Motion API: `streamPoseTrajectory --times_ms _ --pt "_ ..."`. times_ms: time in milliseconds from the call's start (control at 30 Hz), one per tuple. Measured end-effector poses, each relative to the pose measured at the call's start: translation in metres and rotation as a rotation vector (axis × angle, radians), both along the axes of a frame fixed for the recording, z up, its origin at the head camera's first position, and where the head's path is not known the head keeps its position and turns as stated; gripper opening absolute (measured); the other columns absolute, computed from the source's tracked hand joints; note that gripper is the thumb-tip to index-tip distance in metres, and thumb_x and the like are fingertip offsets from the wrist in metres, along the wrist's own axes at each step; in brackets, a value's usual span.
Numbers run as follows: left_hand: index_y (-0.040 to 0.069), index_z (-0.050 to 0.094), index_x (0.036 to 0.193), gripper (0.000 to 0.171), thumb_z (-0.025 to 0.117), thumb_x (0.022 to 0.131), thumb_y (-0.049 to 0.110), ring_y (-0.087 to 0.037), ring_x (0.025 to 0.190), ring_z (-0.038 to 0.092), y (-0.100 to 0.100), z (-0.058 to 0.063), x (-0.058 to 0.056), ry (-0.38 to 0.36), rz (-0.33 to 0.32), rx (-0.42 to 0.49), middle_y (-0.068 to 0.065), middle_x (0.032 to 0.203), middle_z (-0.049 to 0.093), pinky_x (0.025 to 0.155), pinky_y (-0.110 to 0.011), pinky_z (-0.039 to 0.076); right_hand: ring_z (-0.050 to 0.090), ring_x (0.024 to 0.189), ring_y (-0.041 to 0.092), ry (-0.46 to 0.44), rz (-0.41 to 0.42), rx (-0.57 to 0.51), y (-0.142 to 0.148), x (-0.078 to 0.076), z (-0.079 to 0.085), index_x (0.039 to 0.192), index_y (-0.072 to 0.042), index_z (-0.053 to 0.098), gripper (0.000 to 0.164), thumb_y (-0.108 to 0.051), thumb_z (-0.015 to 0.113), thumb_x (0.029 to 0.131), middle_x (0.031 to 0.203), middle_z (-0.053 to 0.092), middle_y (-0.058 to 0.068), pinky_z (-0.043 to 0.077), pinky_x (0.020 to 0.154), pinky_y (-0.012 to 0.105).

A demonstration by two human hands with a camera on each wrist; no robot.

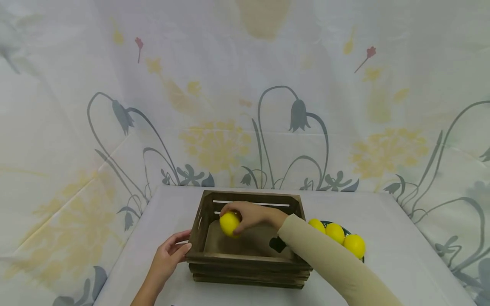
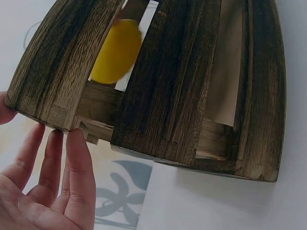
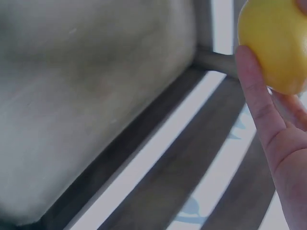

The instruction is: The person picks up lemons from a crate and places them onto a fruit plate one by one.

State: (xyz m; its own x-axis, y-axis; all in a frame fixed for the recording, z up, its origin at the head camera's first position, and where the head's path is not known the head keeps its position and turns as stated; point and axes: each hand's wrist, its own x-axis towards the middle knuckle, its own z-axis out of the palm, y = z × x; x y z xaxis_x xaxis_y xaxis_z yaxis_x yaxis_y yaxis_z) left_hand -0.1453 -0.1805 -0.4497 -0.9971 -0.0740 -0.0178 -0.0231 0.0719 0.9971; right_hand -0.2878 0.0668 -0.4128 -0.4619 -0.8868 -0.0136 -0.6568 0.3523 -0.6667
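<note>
A dark brown wooden crate [image 1: 250,258] with slatted sides stands on the white table. At its left front corner my left hand [image 1: 170,250] holds the upper slat, thumb toward the front and fingers along the side. My right hand [image 1: 252,216] reaches into the crate from the right and grips a yellow lemon [image 1: 229,224] between thumb and fingers. The lemon is above the crate floor, toward the left end. Through the slats in the left wrist view, the same lemon [image 2: 117,51] shows. In the right wrist view, fingers [image 3: 261,103] lie against its side.
Right of the crate, a dark green-rimmed plate [image 1: 346,231] bears several lemons [image 1: 354,245], partly hidden behind my right sleeve [image 1: 329,259]. A black heart-shaped mark [image 1: 277,244] shows inside the crate. A flower-patterned curtain [image 1: 245,140] hangs behind the table and along its sides.
</note>
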Motion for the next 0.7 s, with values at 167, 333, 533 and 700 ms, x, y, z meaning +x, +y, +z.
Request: streamPoseTrajectory --times_ms 167,333,533,700 --pt "-0.005 0.052 0.126 0.04 0.062 0.088 0.006 -0.012 0.092 0.06 -0.001 0.0 0.0 0.006 -0.004 -0.008 -0.018 0.119 0.056 0.068 -0.029 0.054 0.054 0.093 0.013 -0.071 -0.04 -0.133 0.001 0.003 0.012 0.124 -0.011 0.051 0.054 -0.006 0.074 0.075 0.121 0.049 0.004 0.05 0.08 0.03" --pt "-0.004 0.052 0.126 0.04 0.062 0.088 0.006 -0.012 0.093 0.059 0.0 0.0 0.0 0.006 -0.007 -0.012 -0.018 0.119 0.056 0.068 -0.029 0.054 0.058 0.095 0.019 -0.133 -0.122 -0.288 0.007 0.009 0.024 0.126 -0.009 0.047 0.056 -0.007 0.073 0.077 0.121 0.048 0.01 0.051 0.082 0.034" --pt "-0.004 0.052 0.126 0.041 0.062 0.088 0.007 -0.009 0.091 0.059 -0.002 -0.001 0.0 0.008 -0.001 -0.025 -0.018 0.12 0.055 0.068 -0.029 0.054 0.058 0.098 0.023 -0.142 -0.334 -0.387 0.017 0.015 0.036 0.13 -0.013 0.045 0.06 -0.012 0.075 0.078 0.124 0.044 0.013 0.051 0.081 0.031" --pt "-0.004 0.053 0.126 0.04 0.062 0.088 0.007 -0.009 0.09 0.059 0.0 0.001 0.001 0.007 0.004 -0.024 -0.018 0.119 0.056 0.068 -0.029 0.054 0.058 0.095 0.024 -0.136 -0.49 -0.464 0.021 0.021 0.038 0.128 -0.014 0.046 0.058 -0.014 0.075 0.077 0.123 0.045 0.013 0.052 0.08 0.033"
